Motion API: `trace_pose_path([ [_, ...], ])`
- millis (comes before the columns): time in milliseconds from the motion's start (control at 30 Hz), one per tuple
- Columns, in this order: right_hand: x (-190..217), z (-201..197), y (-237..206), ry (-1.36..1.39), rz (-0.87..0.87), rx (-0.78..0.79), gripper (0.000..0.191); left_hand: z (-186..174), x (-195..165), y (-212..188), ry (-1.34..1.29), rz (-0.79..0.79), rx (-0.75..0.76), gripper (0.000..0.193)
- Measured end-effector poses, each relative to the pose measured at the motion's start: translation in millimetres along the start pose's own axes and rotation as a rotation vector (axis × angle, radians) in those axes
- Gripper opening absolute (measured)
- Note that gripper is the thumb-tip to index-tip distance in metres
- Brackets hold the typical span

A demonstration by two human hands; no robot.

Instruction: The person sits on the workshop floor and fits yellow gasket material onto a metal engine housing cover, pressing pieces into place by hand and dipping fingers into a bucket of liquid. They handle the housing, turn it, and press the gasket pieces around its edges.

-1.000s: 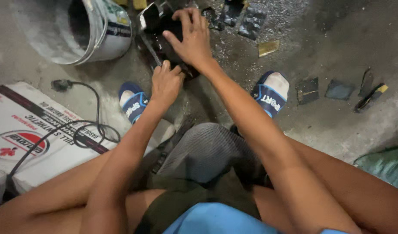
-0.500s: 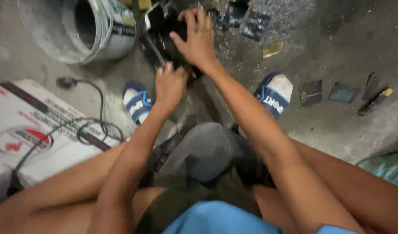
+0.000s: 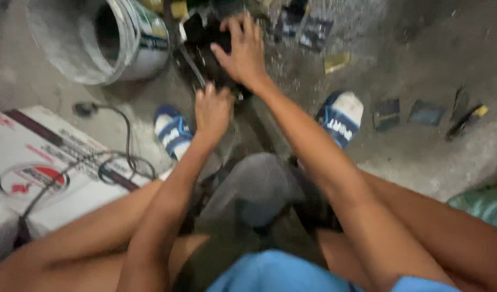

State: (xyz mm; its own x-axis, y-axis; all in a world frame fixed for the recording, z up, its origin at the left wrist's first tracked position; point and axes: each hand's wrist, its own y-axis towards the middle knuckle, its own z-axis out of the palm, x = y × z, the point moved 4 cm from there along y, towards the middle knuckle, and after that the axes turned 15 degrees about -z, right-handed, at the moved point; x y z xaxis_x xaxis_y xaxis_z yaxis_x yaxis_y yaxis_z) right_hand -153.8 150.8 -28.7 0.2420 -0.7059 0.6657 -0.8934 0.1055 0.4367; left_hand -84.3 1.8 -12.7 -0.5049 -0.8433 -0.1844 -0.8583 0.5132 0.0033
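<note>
A rough grey concrete floor [image 3: 399, 162] is spreading under a seated person, whose left hand [image 3: 212, 111] is closing around a thin metal tool [image 3: 191, 65] while the right hand [image 3: 243, 51] is pressing spread fingers onto a black device [image 3: 205, 32], steadying it beside a tipped bucket [image 3: 118, 43]

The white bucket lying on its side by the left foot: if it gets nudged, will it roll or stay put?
The white bucket lies on its side with its round wall on the concrete floor, so a nudge would probably roll it. Its open mouth shows no load, so it is likely light. The grey crust on its wall suggests a rough, easy-to-grip surface.
</note>
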Motion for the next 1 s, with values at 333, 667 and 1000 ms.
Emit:
trace_pose_path([
  [333, 1.9, 0.4, 0.4, 0.003, 0.02, -0.005, 0.054, 9.3, 3.0, 5.4, 0.16, -0.112, 0.098, 0.012],
  [667, -1.5, 1.9, 0.9, 0.016, 0.007, 0.004, 0.051, -11.7, -2.6, -13.0, -0.217, -0.243, -0.033, 0.017],
  [1000, 2.3, -8.1, 2.3, -0.025, 0.01, 0.073, 0.043, -141.7, 193.6, 62.6, -0.443, -0.408, -0.584, 0.018],
])
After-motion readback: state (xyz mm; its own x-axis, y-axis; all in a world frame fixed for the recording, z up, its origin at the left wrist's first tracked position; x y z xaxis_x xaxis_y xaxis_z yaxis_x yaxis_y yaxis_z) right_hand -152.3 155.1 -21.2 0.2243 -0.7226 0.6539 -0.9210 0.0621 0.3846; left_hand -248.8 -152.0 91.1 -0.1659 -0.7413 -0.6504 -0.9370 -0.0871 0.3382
